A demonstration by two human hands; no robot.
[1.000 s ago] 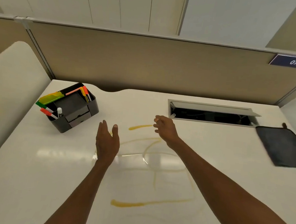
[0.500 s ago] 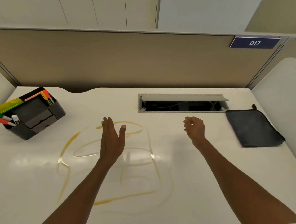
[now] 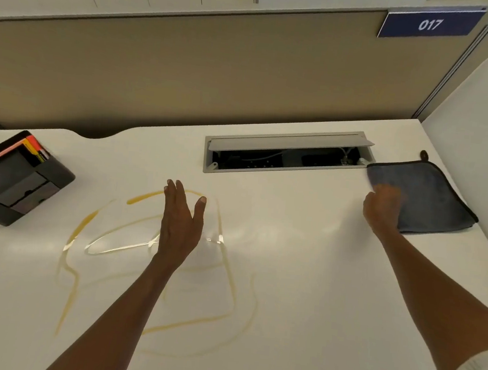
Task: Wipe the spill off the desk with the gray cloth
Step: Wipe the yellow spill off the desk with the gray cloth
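Note:
A yellow-brown spill (image 3: 84, 223) loops in thin streaks across the middle of the white desk (image 3: 302, 280). The gray cloth (image 3: 438, 197) lies flat at the desk's far right. My right hand (image 3: 382, 207) is blurred at the cloth's left edge, its fingers over that edge; whether they grip it is unclear. My left hand (image 3: 181, 223) hovers flat over the spill, fingers apart and empty.
A black organiser (image 3: 19, 181) with coloured markers stands at the far left. An open cable tray (image 3: 287, 156) is sunk into the desk's back, just left of the cloth. A beige partition (image 3: 218, 72) closes the back edge.
My right hand has swept right from the desk's middle to the cloth's left edge. The view has turned right, and my left hand stays over the spill.

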